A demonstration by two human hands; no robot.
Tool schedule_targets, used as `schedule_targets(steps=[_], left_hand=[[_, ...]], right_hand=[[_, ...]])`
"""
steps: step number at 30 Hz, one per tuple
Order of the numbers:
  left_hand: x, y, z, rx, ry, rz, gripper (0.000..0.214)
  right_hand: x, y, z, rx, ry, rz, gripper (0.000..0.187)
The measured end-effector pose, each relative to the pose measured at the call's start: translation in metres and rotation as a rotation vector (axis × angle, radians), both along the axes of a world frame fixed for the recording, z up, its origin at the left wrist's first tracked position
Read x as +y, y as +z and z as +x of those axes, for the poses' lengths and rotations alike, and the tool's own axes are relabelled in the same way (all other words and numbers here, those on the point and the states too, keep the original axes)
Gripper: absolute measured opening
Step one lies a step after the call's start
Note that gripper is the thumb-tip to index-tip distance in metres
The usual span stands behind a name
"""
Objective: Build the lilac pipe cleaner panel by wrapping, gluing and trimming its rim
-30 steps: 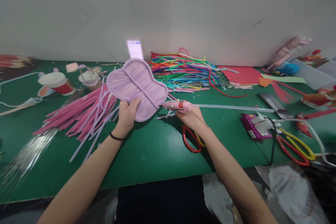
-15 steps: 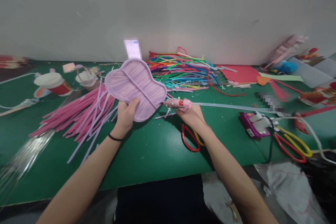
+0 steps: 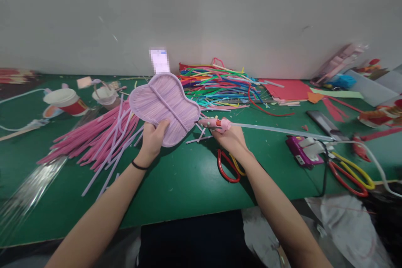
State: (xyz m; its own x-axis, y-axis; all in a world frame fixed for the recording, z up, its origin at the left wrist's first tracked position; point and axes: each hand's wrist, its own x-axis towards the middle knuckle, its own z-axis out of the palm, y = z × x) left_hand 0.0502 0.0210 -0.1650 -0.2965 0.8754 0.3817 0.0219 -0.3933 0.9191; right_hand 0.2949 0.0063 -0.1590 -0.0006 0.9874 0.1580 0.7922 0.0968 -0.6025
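My left hand (image 3: 153, 136) is closed on the lower edge of a lilac panel with a wavy, rounded outline (image 3: 166, 102), thumb on its face. Its surface looks made of pipe cleaners, with a raised rim and a strip running diagonally across it. In my right hand (image 3: 230, 138) is a pink glue gun (image 3: 216, 124), a long clear glue stick (image 3: 282, 130) sticking out of its back. The nozzle is at the panel's right edge; whether it touches I cannot tell. Fingers under the gun are partly hidden. Lilac pipe cleaner pieces (image 3: 199, 137) lie beneath.
Pink pipe cleaners (image 3: 91, 138) lie left, a multicoloured heap (image 3: 220, 86) behind. Red-and-yellow-handled scissors (image 3: 228, 167) lie below my right hand, another pair (image 3: 351, 173) farther right by a purple power strip (image 3: 303, 150). Paper cups (image 3: 65, 101) stand left, red sheets (image 3: 285, 89) at the back.
The panel has shifted slightly right and down in view, along with my left hand. The glue gun keeps its place by the panel's right edge, also a little to the right.
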Motion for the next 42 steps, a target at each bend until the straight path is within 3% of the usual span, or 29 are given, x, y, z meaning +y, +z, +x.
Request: schedule_targets(steps=[16,26,42], left_hand=[[0.0037,-0.0070,-0.0041,0.065,-0.007,-0.012,0.024],[-0.0003,-0.0017,-0.0014,0.073,0.011,-0.026,0.026],[0.0033,-0.0041,-0.0034,0.075,0.008,0.003,0.022]], right_hand=[[-0.0013,0.0058,-0.0017,-0.091,-0.108,0.024,0.014],[0.0006,-0.0002,0.0014,-0.047,-0.097,0.124,0.016],[-0.0014,-0.0011,-0.0027,-0.114,-0.070,0.100,0.015]])
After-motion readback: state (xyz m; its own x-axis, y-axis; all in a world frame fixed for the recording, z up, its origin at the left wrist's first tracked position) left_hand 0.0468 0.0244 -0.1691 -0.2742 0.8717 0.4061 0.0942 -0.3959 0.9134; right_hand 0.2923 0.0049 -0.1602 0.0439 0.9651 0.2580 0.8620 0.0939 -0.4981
